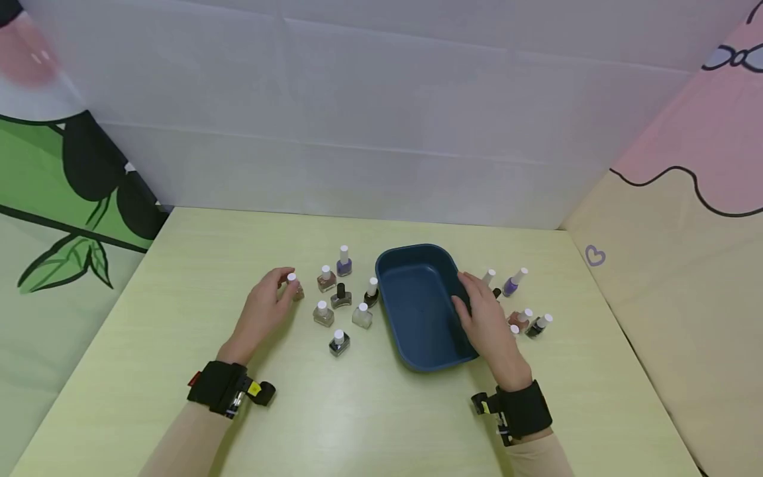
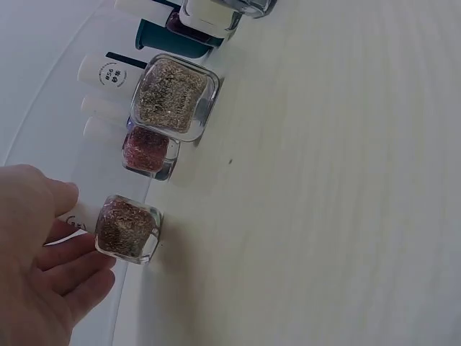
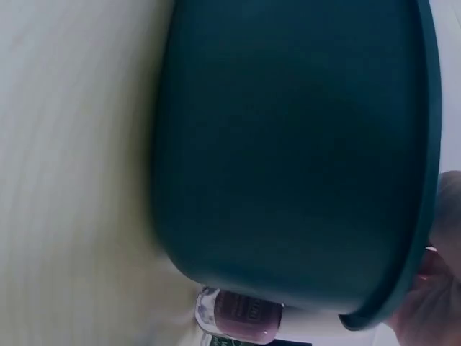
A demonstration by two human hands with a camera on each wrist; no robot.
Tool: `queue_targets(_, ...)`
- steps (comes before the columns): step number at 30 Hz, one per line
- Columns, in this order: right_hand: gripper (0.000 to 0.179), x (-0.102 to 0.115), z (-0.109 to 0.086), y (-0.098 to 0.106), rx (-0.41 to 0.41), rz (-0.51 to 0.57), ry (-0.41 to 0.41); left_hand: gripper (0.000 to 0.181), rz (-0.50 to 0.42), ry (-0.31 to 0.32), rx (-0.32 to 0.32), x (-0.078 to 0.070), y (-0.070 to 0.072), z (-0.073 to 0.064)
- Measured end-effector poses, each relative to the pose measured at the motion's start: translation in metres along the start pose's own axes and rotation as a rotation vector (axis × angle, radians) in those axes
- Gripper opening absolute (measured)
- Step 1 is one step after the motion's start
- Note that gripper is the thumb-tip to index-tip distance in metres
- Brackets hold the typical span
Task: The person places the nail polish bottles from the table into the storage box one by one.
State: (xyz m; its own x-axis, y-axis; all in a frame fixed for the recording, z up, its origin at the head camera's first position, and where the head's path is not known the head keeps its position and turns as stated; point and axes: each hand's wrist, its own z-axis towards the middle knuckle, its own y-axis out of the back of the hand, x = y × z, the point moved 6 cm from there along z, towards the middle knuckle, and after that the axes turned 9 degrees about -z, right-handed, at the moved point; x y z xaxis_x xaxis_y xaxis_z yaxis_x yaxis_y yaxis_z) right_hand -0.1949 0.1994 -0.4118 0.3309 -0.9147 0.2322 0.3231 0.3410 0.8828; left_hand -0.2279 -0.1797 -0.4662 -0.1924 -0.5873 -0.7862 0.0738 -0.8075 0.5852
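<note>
My left hand [image 1: 262,311] pinches the white cap of a glittery brown nail polish bottle [image 2: 128,229], which stands at the left end of a bottle group. On the right, my right hand [image 1: 491,328] grips the right rim of a deep blue plastic basin [image 1: 423,305]; in the right wrist view, the fingers [image 3: 428,295] are partly hidden behind the rim. No bottles show inside the basin. Close to the left hand are a pinkish glitter bottle [image 1: 326,279], a purple bottle [image 1: 344,262] and a grey bottle with a black cap [image 1: 341,297].
Between the left hand and basin stand clear bottles, including one [image 1: 362,317], and a dark bottle [image 1: 338,343] in front. Right of the basin are a purple bottle [image 1: 512,283], a black bottle [image 1: 538,325] and others, partly hidden. A white curtain [image 1: 369,119] hangs behind the table [image 1: 357,424].
</note>
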Motion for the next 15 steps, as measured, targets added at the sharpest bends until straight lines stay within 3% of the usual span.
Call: queue_targets(15,0.057,-0.004,-0.006,-0.016,0.081,0.006,-0.047,0.033,0.036,0.012,-0.031,0.002,-0.003,-0.002)
